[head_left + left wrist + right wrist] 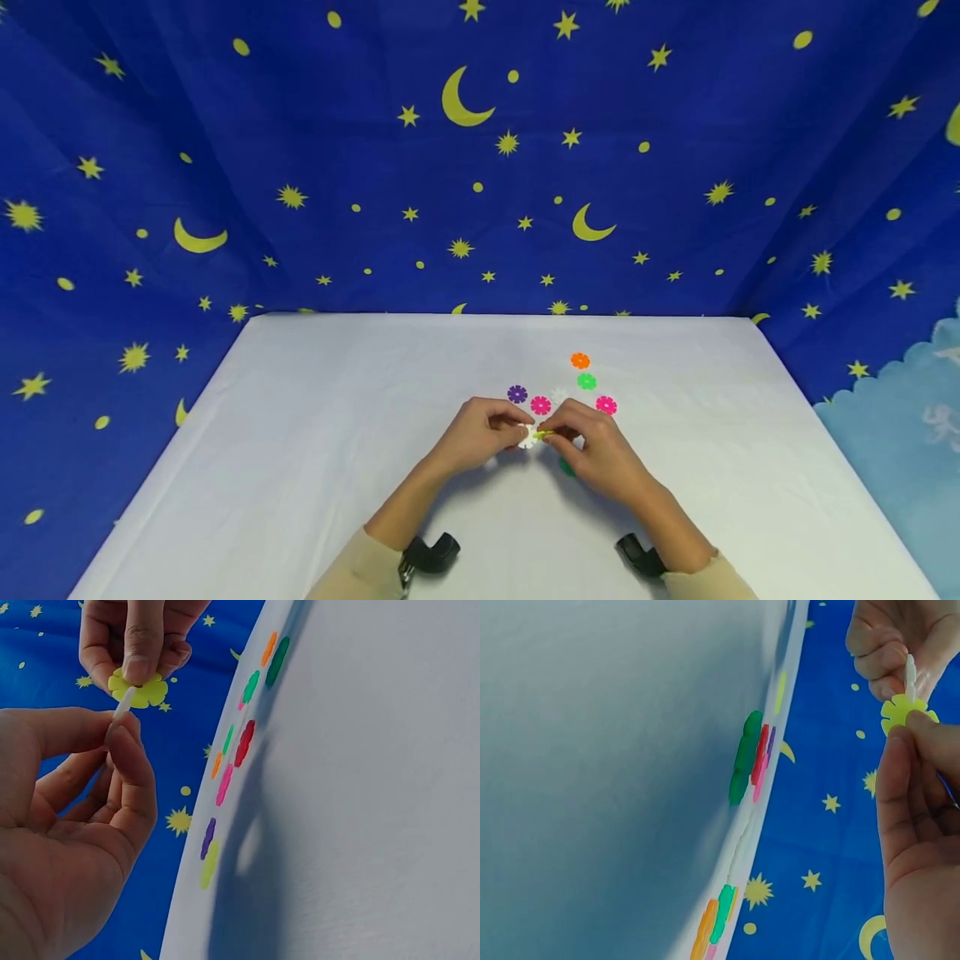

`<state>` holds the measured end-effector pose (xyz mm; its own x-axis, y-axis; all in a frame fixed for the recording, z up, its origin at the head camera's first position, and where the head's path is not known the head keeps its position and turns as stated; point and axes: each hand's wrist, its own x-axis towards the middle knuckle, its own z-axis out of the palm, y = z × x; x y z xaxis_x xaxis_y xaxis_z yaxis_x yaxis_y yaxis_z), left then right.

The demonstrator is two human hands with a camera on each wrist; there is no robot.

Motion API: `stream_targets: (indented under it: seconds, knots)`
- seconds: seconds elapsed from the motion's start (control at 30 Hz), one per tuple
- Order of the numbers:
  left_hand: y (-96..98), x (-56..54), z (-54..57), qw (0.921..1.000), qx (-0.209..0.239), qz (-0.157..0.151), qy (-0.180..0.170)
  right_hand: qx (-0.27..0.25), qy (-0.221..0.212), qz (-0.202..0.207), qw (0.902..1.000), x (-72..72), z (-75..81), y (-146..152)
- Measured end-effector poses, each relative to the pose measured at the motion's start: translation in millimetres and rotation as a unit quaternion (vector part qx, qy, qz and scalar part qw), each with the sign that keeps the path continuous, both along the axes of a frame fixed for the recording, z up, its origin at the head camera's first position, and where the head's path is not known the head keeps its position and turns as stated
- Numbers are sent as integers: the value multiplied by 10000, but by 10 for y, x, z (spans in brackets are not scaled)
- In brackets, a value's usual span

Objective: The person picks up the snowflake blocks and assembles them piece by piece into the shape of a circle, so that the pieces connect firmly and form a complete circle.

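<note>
Over the middle of the white table, my left hand (476, 435) pinches a white notched disc (527, 439) between thumb and fingers. My right hand (600, 446) pinches a yellow notched disc (152, 693) by its edge. In the left wrist view the white disc (126, 700) is edge-on, standing across the flat yellow one. Their rims meet, the white edge at a notch of the yellow disc (895, 711) in the right wrist view. A green disc (567, 467) lies under my right hand, partly hidden by it.
Beyond my hands lie purple (517, 394), pink (541, 405), white (559, 396), orange (581, 361) and light green (587, 381) discs, with another pink disc (607, 405) at right. Red (244, 743) and yellow (209, 865) discs show in the left wrist view. A blue starry curtain (360, 150) stands behind the table (315, 400).
</note>
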<state>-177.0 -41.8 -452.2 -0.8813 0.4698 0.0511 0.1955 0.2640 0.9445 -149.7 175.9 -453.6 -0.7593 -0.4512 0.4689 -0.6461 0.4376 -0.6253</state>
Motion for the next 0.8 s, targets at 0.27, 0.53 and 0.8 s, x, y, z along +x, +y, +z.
stream_targets:
  seconds: [0.27, 0.53, 0.8]
  knots:
    - [72, 19, -85, 9973, 531, 54, -496, 47, 128, -172, 9998, 47, -2, 19]
    - [22, 36, -85, 9947, 766, 175, -662, -67, 239, -123, 9996, 33, -36, -61]
    - [20, 26, -84, 9928, 942, 286, -686, -18, 554, -339, 9979, 35, -27, -142]
